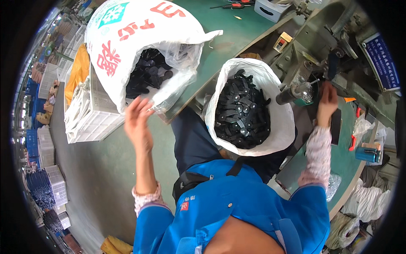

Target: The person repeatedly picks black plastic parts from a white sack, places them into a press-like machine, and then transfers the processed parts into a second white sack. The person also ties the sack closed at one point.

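Left hand [138, 122] is loosely open at the big white sack's [165, 37] mouth, holding nothing. Right hand [327, 102]'s beside the green cup [307, 101], can't really tell its grip.

Black parts [149, 73], heaped in red-printed sack [146, 38]

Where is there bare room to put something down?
The green tabletop between the large white sack and the metal machine looks mostly bare, bar a small yellow scrap. It is crowded around the right hand, by the machine and a green container.
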